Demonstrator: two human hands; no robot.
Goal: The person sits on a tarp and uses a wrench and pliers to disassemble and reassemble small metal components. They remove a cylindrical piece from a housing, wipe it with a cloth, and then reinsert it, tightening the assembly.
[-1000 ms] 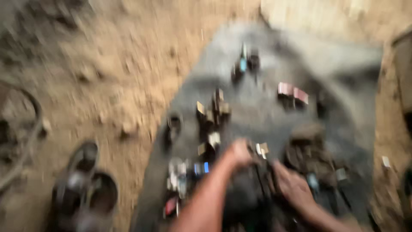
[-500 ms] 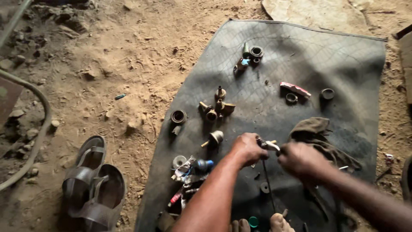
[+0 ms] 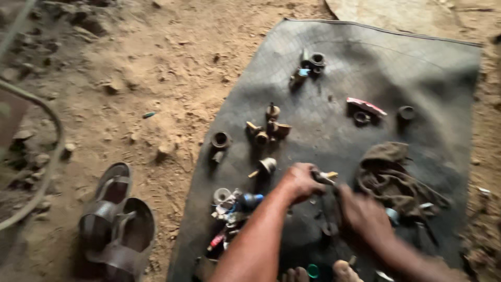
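My left hand point(image 3: 300, 181) is closed around a small metal tool or part point(image 3: 324, 177) with a pale tip, above a dark rubber mat point(image 3: 365, 68). My right hand point(image 3: 361, 211) is just right of it, fingers curled over small dark parts on the mat; what it grips is blurred. Several small brass and metal fittings point(image 3: 266, 130) lie on the mat beyond my left hand. A brown rag point(image 3: 389, 175) is bunched to the right of my hands. My toes point(image 3: 313, 272) show at the bottom edge.
A heap of small mixed parts point(image 3: 232, 206) lies left of my forearm. More fittings point(image 3: 309, 65) and a red-and-white piece point(image 3: 365, 107) rest farther up the mat. A pair of brown sandals point(image 3: 117, 222) sits on the sandy ground point(image 3: 156, 62) at left. A curved hose point(image 3: 49, 156) runs along the left.
The view has steadied from heavy blur. My hands have stayed together over the near part of the mat, my right hand shifting slightly lower.
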